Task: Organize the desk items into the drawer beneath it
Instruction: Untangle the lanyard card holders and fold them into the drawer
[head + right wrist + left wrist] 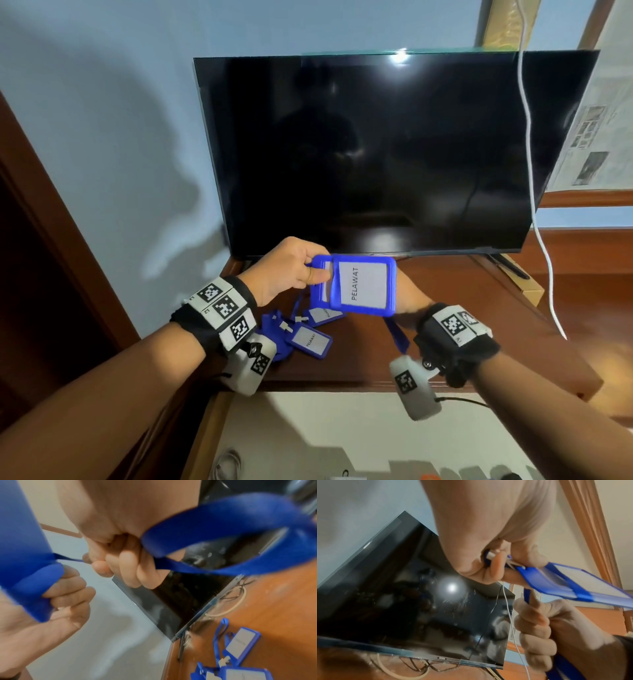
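My left hand (301, 270) pinches the top edge of two stacked blue badge holders (363, 284) marked PELAWAT, lifted above the wooden desk (462, 308). In the left wrist view the left hand's fingers (494, 563) close on the clip end of the badge holders (573, 584). My right hand (411, 298) is mostly hidden behind the holders. In the right wrist view its fingers (126, 566) curl round the blue lanyard strap (223, 534). More blue badge holders (308, 339) with straps lie on the desk below my left hand. The drawer (342, 421) stands open beneath the desk edge.
A dark TV screen (370, 154) stands at the back of the desk. A white cable (534, 205) hangs down its right side. The drawer has a white lining, with a coiled cable (226, 466) and small dark items at its near end. A dark wooden frame (51, 240) is at left.
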